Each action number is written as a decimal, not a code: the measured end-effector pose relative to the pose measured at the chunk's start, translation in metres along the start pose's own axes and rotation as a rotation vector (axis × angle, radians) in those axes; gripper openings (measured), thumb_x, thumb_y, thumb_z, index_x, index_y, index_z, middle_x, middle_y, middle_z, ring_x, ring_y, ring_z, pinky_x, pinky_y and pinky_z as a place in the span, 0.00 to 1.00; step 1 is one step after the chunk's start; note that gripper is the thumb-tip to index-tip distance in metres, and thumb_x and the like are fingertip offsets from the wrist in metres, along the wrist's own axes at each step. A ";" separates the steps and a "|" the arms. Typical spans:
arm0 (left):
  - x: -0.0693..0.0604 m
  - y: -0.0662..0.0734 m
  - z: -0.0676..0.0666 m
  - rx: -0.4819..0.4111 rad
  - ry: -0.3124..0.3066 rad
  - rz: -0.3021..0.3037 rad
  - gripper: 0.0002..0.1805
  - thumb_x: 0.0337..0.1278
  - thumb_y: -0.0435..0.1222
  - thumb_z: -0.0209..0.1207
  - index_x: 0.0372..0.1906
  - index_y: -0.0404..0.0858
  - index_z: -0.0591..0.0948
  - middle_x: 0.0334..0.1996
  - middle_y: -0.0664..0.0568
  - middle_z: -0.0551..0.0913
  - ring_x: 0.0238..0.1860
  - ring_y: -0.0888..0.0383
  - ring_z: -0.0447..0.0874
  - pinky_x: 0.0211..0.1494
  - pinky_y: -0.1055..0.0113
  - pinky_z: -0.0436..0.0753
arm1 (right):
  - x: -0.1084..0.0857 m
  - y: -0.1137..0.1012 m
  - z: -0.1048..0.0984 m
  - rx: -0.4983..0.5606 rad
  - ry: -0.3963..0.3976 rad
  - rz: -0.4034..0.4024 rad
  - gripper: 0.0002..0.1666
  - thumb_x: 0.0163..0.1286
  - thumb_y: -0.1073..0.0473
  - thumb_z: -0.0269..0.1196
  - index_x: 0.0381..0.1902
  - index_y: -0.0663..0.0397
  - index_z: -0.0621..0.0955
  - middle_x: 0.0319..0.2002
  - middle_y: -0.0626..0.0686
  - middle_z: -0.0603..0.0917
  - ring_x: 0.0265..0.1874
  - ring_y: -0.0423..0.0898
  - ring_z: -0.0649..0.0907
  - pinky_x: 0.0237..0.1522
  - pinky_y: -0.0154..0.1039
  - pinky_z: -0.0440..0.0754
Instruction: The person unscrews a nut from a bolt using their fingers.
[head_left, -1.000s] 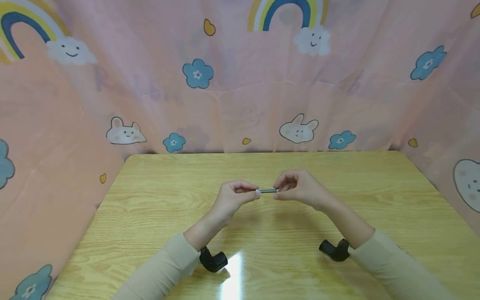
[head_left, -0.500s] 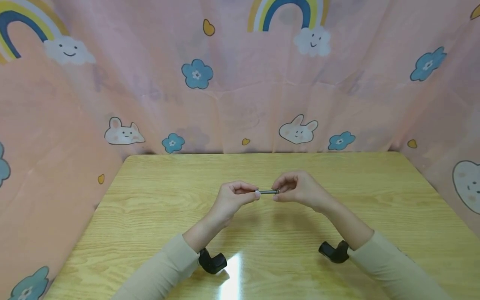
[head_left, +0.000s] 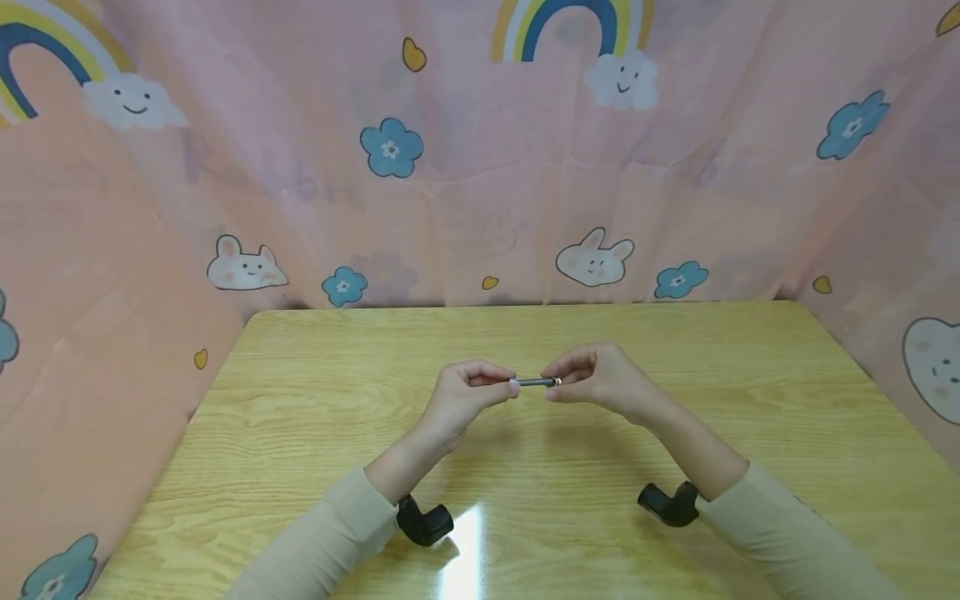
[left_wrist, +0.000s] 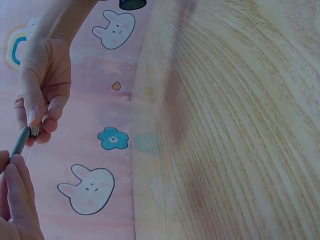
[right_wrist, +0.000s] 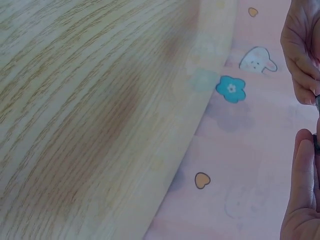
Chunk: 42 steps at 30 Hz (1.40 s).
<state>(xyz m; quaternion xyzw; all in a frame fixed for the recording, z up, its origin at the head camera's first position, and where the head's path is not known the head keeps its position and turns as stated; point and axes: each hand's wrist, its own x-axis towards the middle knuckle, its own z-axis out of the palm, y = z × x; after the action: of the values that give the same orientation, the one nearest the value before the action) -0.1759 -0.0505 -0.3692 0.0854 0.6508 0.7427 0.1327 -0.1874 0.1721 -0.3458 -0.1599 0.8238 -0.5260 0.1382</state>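
A threaded bolt lies almost level in the air between the two hands, above the table. The left hand pinches its left end between thumb and fingers, hiding that end. A small shiny nut sits at the bolt's right end. The right hand has its thumb and fingertips around this nut. In the left wrist view the bolt's thread shows plainly, and the right thumb lies against the nut. The right wrist view catches only parts of both hands at its right edge.
Underneath is a wood-grain table, with a bright light reflection near its front. A pink printed curtain hangs behind it and along both sides. Black wrist cameras stick out from the left sleeve and the right sleeve.
The right fingertips have shifted slightly on the nut, so more of it shows now than a second ago. The left hand and bolt stay nearly still.
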 end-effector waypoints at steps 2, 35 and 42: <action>0.000 0.000 0.000 0.001 0.001 0.000 0.11 0.50 0.26 0.63 0.41 0.27 0.81 0.35 0.50 0.84 0.37 0.58 0.82 0.48 0.63 0.79 | 0.000 0.000 0.000 0.002 0.002 0.000 0.18 0.54 0.61 0.71 0.42 0.64 0.82 0.35 0.55 0.84 0.30 0.47 0.83 0.33 0.37 0.82; 0.005 -0.003 -0.007 0.036 0.012 0.014 0.13 0.51 0.28 0.63 0.43 0.28 0.81 0.38 0.48 0.83 0.39 0.57 0.82 0.49 0.62 0.78 | 0.000 0.010 -0.006 0.048 0.020 0.080 0.20 0.55 0.61 0.70 0.44 0.65 0.81 0.31 0.54 0.81 0.30 0.48 0.80 0.37 0.41 0.81; 0.006 -0.005 -0.009 0.047 0.013 -0.006 0.12 0.50 0.28 0.64 0.42 0.29 0.82 0.38 0.49 0.84 0.39 0.57 0.82 0.49 0.63 0.78 | -0.003 0.012 -0.007 0.045 -0.001 0.087 0.19 0.54 0.62 0.70 0.43 0.64 0.81 0.31 0.54 0.81 0.31 0.48 0.79 0.36 0.41 0.80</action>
<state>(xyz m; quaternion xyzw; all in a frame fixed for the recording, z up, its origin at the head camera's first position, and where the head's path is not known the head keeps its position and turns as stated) -0.1835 -0.0566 -0.3755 0.0818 0.6692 0.7273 0.1286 -0.1892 0.1837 -0.3538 -0.1211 0.8178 -0.5380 0.1649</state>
